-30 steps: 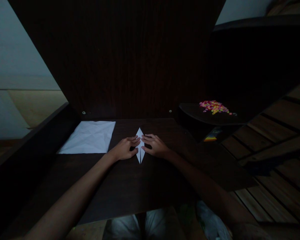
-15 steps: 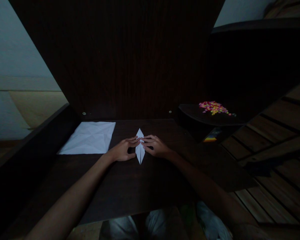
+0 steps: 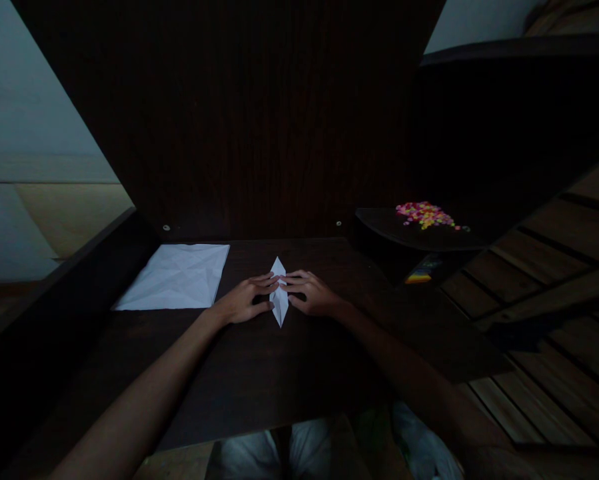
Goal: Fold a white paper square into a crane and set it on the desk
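Observation:
A small white paper (image 3: 279,303) folded into a narrow diamond lies on the dark wooden desk (image 3: 259,373), point toward me. My left hand (image 3: 244,300) rests on its left side, fingertips pressing the paper's upper middle. From the right, my right hand (image 3: 312,293) meets it there, fingertips on the same spot. The fingers of both hands cover the paper's middle. The scene is dim.
A creased white sheet (image 3: 174,277) lies flat at the desk's back left. A dark upright board (image 3: 249,120) closes the back. To the right a low dark shelf (image 3: 379,233) carries a heap of small coloured bits (image 3: 424,215), with a coloured packet (image 3: 419,275) under it.
Both hands have slid their fingertips together onto the paper's middle and lifted their knuckles a little. The folded paper stays in the same place.

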The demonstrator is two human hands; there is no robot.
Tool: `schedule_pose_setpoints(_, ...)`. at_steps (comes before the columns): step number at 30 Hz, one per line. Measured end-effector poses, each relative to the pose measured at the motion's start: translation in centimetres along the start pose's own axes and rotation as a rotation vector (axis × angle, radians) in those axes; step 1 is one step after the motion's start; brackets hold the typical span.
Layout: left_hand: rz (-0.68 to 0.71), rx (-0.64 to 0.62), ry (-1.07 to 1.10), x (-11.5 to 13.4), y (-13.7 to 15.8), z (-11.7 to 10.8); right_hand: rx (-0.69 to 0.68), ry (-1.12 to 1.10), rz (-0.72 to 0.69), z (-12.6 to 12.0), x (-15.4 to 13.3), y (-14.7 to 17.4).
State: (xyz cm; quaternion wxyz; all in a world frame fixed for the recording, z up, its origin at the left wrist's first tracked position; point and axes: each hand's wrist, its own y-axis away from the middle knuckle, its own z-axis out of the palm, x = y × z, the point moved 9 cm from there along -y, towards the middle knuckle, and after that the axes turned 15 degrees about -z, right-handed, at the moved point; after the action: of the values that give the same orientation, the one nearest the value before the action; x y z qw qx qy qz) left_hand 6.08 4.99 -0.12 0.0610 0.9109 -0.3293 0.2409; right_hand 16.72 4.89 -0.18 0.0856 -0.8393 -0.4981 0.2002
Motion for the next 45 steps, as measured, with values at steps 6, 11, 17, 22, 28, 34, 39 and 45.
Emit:
schedule_pose_setpoints(6, -0.031, 0.042, -0.039, -0.10, -0.17, 0.05, -0.020, -0.018, 0.016, -0.26, -0.21, -0.04)
schedule_pose_setpoints(11, -0.032, 0.072, -0.043, -0.14, -0.31, 0.06, -0.018, -0.018, 0.016, -0.35, -0.26, -0.01)
schedule_pose_setpoints(17, -0.015, 0.101, -0.037, 0.23, -0.19, -0.16, -0.003, -0.039, 0.012, -0.38, -0.31, -0.07)
schedule_pose_setpoints(22, -0.077, 0.128, -0.029, -0.28, -0.13, -0.19, 0.007, -0.016, 0.005, -0.03, -0.11, 0.01)
schedule_pose_setpoints(28, -0.100, 0.135, -0.002, -0.44, -0.04, -0.39, 0.028, -0.024, 0.005, -0.12, -0.08, 0.06)
schedule_pose_setpoints(34, -0.101, 0.131, 0.016, -0.36, -0.03, -0.59, 0.031, -0.021, 0.006, -0.17, -0.11, 0.07)
schedule_pose_setpoints(39, -0.103, 0.137, 0.029, -0.35, -0.05, -0.68, 0.036, -0.014, 0.005, -0.14, -0.03, 0.05)
schedule_pose_setpoints(45, -0.075, 0.164, 0.030, -0.12, -0.19, -0.67, 0.038, 0.010, -0.013, -0.21, -0.12, -0.02)
